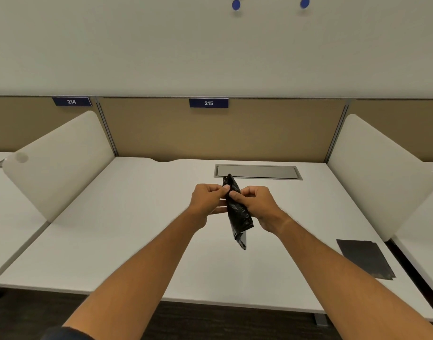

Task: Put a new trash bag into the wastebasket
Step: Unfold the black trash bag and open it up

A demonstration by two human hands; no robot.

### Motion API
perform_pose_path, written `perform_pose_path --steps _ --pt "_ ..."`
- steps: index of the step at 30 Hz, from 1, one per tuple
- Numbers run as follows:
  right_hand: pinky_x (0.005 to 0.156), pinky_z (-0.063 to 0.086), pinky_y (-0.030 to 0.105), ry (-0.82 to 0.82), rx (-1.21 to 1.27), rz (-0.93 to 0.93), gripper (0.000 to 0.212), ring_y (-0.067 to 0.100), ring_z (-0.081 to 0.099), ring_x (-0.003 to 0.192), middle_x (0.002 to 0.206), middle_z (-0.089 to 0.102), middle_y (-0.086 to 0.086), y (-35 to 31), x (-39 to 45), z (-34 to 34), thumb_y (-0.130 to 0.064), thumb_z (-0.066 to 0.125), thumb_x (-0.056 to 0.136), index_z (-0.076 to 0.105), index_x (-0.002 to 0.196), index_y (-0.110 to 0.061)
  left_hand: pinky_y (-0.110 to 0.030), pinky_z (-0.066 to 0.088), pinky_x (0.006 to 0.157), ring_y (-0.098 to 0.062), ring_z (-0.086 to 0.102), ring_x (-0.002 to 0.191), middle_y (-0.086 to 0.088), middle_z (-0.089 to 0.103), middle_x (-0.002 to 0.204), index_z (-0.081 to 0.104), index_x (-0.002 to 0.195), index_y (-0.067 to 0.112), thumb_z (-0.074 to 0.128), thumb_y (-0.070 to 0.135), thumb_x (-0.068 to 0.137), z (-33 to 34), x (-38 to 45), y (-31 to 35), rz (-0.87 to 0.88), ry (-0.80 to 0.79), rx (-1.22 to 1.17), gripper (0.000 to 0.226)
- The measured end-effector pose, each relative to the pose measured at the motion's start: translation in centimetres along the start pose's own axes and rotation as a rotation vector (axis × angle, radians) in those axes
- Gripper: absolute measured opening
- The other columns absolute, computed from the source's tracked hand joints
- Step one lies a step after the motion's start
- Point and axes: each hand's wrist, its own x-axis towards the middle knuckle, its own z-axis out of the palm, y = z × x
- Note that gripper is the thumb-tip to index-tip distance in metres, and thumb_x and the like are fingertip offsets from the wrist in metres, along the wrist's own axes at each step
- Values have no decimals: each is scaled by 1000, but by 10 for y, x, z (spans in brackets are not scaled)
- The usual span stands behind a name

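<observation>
Black plastic trash bag (238, 212), folded into a narrow crumpled strip, held upright and slightly tilted in the air above the white desk (137, 229); its upper end reaches in front of the near edge of the grey cable hatch (257, 172), its lower end hangs free toward the desk's near side.

Left hand (207, 201): fingers curled, thumb and forefinger pinching the upper part of the bag from its left side.

Right hand (256, 204): fingers curled, thumb and forefinger pinching the same upper part from its right side, just beside the left thumb. The two hands nearly touch across the bag. Whether the lower fingers of either hand also press the plastic is hard to tell, as the bag hides them.

Both forearms bare, reaching in from the near edge of the desk; a dark sleeve cuff (63, 333) shows at the left arm.

Second dark flat sheet (365, 258), possibly another folded bag, lying flat on the desk at its near right corner, well apart from the hands.

Desk fittings: the cable hatch, shut, set in the desk top at the far side; white side dividers at the left (61, 158) and right (379, 175); tan back panel (223, 133) behind the desk carrying a blue label reading 215 (208, 103); a neighbouring label reading 214 (71, 101) to the left.
</observation>
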Motion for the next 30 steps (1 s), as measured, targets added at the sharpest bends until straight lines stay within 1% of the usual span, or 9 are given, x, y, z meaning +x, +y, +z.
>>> perform_pose_path --steps 6,11,13,18,20,23,26,28,30 --pt "52 53 25 168 38 35 14 15 65 57 68 68 7 -1 4 -19 -3 77 77 65 72 -7 -32 60 61 -28 73 73 -17 71 85 69 88 -6 63 15 93 -15 1 3 34 140 46 22" --pt "79 59 42 374 -29 73 8 28 68 77 88 73 18 2 7 -68 0 74 77 71 78 -8 -29 60 56 -28 70 73 -18 67 82 65 80 -8 64 8 90 -64 5 3 54 304 181 19" --pt "81 59 46 445 -96 101 8 32 69 83 90 73 20 3 6 -85 -1 74 78 71 75 -8 -32 60 61 -30 69 75 -18 66 84 64 83 -12 63 6 90 -86 7 2 40 379 216 20" --pt "57 47 20 652 -194 122 22 21 62 68 88 69 13 0 7 -113 -5 77 76 64 62 -15 -46 60 75 -36 69 79 -19 65 86 60 70 -3 65 3 88 -134 13 -3 -7 565 295 20" --pt "63 51 23 683 -169 133 12 23 63 75 94 66 11 -2 9 -121 -4 78 76 67 72 -10 -48 60 76 -38 70 81 -22 68 91 63 71 -4 67 4 86 -150 13 -3 -33 638 328 17" --pt "79 58 39 646 -140 150 11 29 66 86 96 66 12 -6 12 -125 -3 76 77 67 73 -8 -47 59 79 -40 68 84 -21 67 86 66 68 4 67 9 83 -162 11 -2 -50 773 413 15" --pt "67 56 35 490 -47 137 13 28 65 73 84 68 16 -15 13 -115 -1 73 79 66 70 -5 -39 55 81 -33 63 85 -17 68 94 71 85 9 67 11 84 -154 9 3 -14 813 463 5" --pt "59 55 30 357 30 115 10 23 65 64 76 68 14 -25 14 -101 0 71 82 66 73 -3 -38 53 88 -29 62 95 -15 68 108 70 106 9 68 11 85 -141 12 8 14 804 455 21" --pt "53 55 25 229 85 96 9 17 66 58 68 70 8 -36 14 -81 0 70 83 67 76 -2 -37 52 92 -27 63 101 -12 67 110 67 113 11 69 13 84 -120 12 15 81 766 433 29"
